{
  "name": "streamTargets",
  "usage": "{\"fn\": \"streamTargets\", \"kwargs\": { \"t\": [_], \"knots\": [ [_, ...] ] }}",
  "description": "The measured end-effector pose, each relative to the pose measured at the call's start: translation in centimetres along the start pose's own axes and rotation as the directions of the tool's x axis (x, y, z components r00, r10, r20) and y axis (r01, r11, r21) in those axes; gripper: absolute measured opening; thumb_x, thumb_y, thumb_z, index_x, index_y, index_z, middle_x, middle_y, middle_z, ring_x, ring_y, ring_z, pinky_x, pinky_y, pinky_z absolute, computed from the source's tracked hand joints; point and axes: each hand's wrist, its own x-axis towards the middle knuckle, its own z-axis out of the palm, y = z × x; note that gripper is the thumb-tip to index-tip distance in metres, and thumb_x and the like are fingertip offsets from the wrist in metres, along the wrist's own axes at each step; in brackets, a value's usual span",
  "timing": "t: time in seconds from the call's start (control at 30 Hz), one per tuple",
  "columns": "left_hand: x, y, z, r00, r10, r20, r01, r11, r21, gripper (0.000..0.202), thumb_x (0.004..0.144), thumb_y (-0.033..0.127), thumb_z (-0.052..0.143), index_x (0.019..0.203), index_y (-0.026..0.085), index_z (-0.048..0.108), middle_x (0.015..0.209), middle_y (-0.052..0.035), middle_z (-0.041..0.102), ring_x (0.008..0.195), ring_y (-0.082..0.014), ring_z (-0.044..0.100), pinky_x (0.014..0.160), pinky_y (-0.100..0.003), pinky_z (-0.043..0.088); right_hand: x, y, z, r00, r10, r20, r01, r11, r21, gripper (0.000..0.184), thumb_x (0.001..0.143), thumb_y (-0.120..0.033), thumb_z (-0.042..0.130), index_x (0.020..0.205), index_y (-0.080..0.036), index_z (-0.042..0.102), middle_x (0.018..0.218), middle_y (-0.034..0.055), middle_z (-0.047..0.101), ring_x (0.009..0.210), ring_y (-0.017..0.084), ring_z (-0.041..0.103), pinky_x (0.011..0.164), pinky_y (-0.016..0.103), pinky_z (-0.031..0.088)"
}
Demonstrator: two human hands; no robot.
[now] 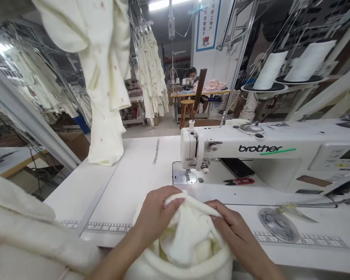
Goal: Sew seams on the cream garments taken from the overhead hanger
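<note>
A cream-coloured garment (189, 237) lies bunched at the front edge of the sewing table, its rolled opening facing me. My left hand (163, 208) grips the far edge of that opening between thumb and fingers. On the right side of the same edge, my right hand (229, 223) pinches the fabric. Just beyond my hands stands a white sewing machine (268, 144), its needle and presser foot (188, 175) above a metal needle plate (177, 177). The garment is in front of the plate, not under the foot.
Red-handled thread snips (240, 181) and a phone (237, 167) lie under the machine arm. A clear round dish (278, 223) sits right, on a printed ruler (321, 239). Cream garments (105, 85) hang at the left. Thread cones (271, 70) stand behind; a person (192, 74) sits farther back.
</note>
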Motion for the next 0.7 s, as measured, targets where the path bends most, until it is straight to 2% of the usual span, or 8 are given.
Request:
{"fn": "streamTargets", "kwargs": {
  "t": [0.07, 0.17, 0.23, 0.33, 0.4, 0.5, 0.6, 0.7],
  "knots": [
    [-0.7, 0.3, 0.3, 0.998, -0.025, -0.053, 0.025, 1.000, 0.011, 0.018, 0.083, 0.031, 0.047, 0.089, 0.024, 0.062, 0.090, 0.0019, 0.064, 0.084, -0.0128, 0.056, 0.061, -0.017, 0.041, 0.5, -0.4, -0.2, 0.994, -0.087, 0.069, 0.087, 0.996, 0.001, 0.024, 0.091, -0.033, 0.038, 0.103, -0.023, 0.057, 0.086, 0.0013, 0.055, 0.080, 0.018, 0.052, 0.072, 0.026, 0.040],
    [-1.1, 0.6, 0.7, 0.998, -0.057, -0.027, 0.056, 0.998, -0.022, 0.016, 0.081, 0.031, 0.050, 0.090, 0.025, 0.062, 0.091, 0.0023, 0.064, 0.084, -0.0126, 0.056, 0.055, -0.016, 0.041, 2.0, -1.5, -0.1, 0.979, -0.205, 0.018, 0.205, 0.979, -0.018, 0.027, 0.091, -0.036, 0.041, 0.111, -0.026, 0.055, 0.105, 0.0036, 0.052, 0.093, 0.019, 0.051, 0.082, 0.028, 0.039],
    [-1.1, 0.8, 0.9, 0.999, -0.053, -0.011, 0.052, 0.998, -0.023, 0.015, 0.081, 0.030, 0.051, 0.088, 0.025, 0.063, 0.089, 0.0028, 0.064, 0.081, -0.0122, 0.056, 0.052, -0.016, 0.039, 3.1, -2.3, 0.2, 0.976, -0.215, 0.013, 0.216, 0.974, -0.075, 0.025, 0.092, -0.031, 0.042, 0.113, -0.028, 0.054, 0.111, 0.0026, 0.052, 0.098, 0.017, 0.050, 0.085, 0.027, 0.037],
    [-1.1, 0.8, 1.2, 0.996, -0.084, -0.020, 0.084, 0.996, 0.006, 0.013, 0.080, 0.028, 0.051, 0.085, 0.025, 0.062, 0.081, 0.0033, 0.063, 0.074, -0.0116, 0.055, 0.049, -0.017, 0.036, 3.9, -3.3, 0.7, 0.987, -0.141, 0.084, 0.151, 0.980, -0.129, 0.017, 0.089, -0.021, 0.047, 0.097, -0.026, 0.061, 0.093, -0.0009, 0.060, 0.086, 0.014, 0.053, 0.075, 0.023, 0.039],
    [-1.2, 0.8, 1.2, 0.993, -0.111, -0.049, 0.112, 0.993, 0.025, 0.010, 0.079, 0.026, 0.053, 0.080, 0.023, 0.062, 0.076, 0.0035, 0.063, 0.071, -0.0115, 0.055, 0.053, -0.018, 0.037, 4.0, -3.7, 0.6, 0.994, -0.072, 0.085, 0.084, 0.986, -0.142, 0.010, 0.086, -0.019, 0.052, 0.083, -0.023, 0.061, 0.078, -0.0033, 0.060, 0.073, 0.012, 0.052, 0.063, 0.021, 0.037],
    [-1.3, 0.6, 1.1, 0.998, -0.041, -0.047, 0.044, 0.997, 0.068, 0.009, 0.078, 0.022, 0.054, 0.079, 0.023, 0.062, 0.076, 0.0027, 0.061, 0.073, -0.0118, 0.055, 0.061, -0.020, 0.039, 4.2, -3.7, -0.1, 0.992, 0.014, 0.128, -0.003, 0.996, -0.091, 0.010, 0.083, -0.021, 0.056, 0.073, -0.019, 0.056, 0.067, -0.0042, 0.055, 0.063, 0.010, 0.049, 0.054, 0.019, 0.034],
    [-1.5, 0.4, 0.9, 0.993, 0.112, 0.043, -0.116, 0.986, 0.120, 0.017, 0.079, 0.017, 0.050, 0.086, 0.025, 0.064, 0.076, 0.0015, 0.056, 0.067, -0.0103, 0.052, 0.059, -0.020, 0.038, 5.2, -2.9, -0.6, 0.944, 0.078, 0.319, -0.127, 0.983, 0.136, 0.018, 0.082, -0.031, 0.057, 0.074, -0.016, 0.053, 0.059, -0.0026, 0.055, 0.055, 0.010, 0.052, 0.051, 0.019, 0.038],
    [-1.8, 0.2, 0.8, 0.987, 0.157, 0.023, -0.159, 0.982, 0.101, 0.019, 0.079, 0.014, 0.048, 0.087, 0.024, 0.062, 0.083, -0.0004, 0.053, 0.063, -0.0093, 0.049, 0.050, -0.019, 0.036, 6.1, -1.6, -0.2, 0.865, 0.075, 0.497, -0.273, 0.900, 0.340, 0.033, 0.077, -0.045, 0.061, 0.072, -0.015, 0.051, 0.051, -0.0019, 0.054, 0.042, 0.010, 0.050, 0.040, 0.018, 0.040]
  ]
}}
